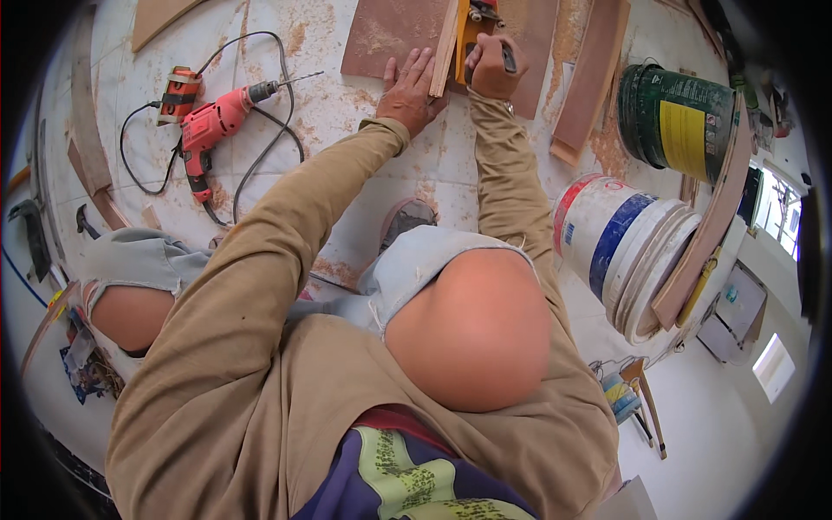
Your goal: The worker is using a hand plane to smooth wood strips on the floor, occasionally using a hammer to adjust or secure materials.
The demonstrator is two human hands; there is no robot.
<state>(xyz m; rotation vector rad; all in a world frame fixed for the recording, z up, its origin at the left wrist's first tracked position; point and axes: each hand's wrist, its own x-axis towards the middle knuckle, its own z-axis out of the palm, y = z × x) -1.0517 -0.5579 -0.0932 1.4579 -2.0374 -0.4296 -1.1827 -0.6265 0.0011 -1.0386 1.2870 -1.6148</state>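
Observation:
My right hand (497, 69) is closed around the dark handle of an orange hand plane (469, 43), whose front runs out of the top edge. Beside the plane stands a narrow wooden strip (445, 54), lying along a flat brown board (374, 36). My left hand (411, 94) rests on the near edge of that board with its fingers stretched out, and the thumb side touches the strip's near end. A second brown panel (530, 43) shows to the right of the plane.
A red power drill (212, 128) with a long bit and looping cord lies on the dusty tiled floor, left. Wooden planks (591, 82) lie to the right, near a green bucket (672, 121) and a white bucket (624, 247), both on their sides. A hammer (33, 234) lies far left.

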